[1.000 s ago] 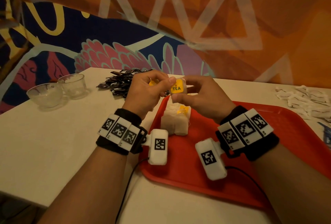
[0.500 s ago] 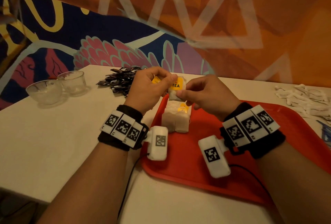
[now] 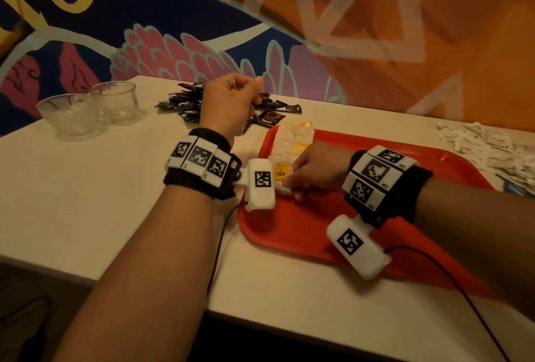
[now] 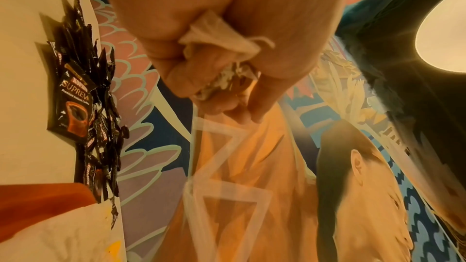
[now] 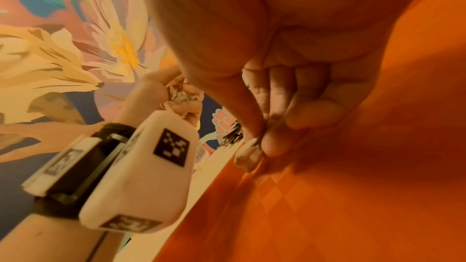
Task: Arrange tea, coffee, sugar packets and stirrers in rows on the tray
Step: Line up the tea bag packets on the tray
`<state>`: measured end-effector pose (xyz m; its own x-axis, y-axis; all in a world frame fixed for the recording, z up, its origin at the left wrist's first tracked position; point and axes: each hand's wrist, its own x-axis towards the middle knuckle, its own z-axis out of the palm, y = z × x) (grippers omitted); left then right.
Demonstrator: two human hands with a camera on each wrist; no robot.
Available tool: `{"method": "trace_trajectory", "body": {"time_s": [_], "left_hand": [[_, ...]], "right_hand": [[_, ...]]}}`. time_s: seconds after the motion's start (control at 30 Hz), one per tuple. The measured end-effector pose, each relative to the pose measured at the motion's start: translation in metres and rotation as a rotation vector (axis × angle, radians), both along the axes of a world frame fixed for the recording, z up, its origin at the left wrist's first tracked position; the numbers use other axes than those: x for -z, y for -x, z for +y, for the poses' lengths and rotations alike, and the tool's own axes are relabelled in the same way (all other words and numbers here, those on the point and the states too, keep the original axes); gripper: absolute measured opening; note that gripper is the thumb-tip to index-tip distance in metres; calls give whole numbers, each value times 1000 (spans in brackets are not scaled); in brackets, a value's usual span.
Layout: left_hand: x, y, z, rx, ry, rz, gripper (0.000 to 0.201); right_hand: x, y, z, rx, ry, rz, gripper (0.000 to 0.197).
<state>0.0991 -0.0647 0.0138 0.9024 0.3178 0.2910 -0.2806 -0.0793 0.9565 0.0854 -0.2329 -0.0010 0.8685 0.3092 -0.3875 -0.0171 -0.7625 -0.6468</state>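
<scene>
Tea bag going down at the tray's left edge

The right hand (image 3: 318, 169) pinches a tea bag (image 3: 282, 185) low on the red tray (image 3: 304, 231), just nearer than the tea bags (image 3: 292, 144) already lined up there. The left hand (image 3: 228, 101), raised over the counter (image 3: 86, 188), is curled round more tea bags (image 4: 219, 35); coffee packets (image 3: 188, 101) lie behind it.
</scene>
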Motion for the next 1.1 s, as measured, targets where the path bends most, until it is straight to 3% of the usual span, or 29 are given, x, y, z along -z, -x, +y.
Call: {"method": "trace_trajectory", "body": {"time_s": [0.63, 0.77, 0.87, 0.93, 1.0, 1.1], "left_hand": [[3, -2, 3, -4, -1, 50, 13], [1, -2, 2, 68, 46, 86, 26], [-2, 1, -1, 215, 199, 170, 50], [-2, 2, -2, 323, 276, 194, 63], [-1, 2, -3, 408, 310, 212, 71], [-1, 2, -5, 501, 333, 240, 80]], "right_hand": [[-10, 1, -14, 20, -64, -52, 14], [-17, -3, -19, 13, -115, -94, 22], [-27, -6, -19, -3, -166, -225, 20], [-31, -7, -17, -15, -186, -411, 15], [-32, -8, -15, -31, -216, -606, 11], [-31, -11, -11, -59, -340, -753, 11]]}}
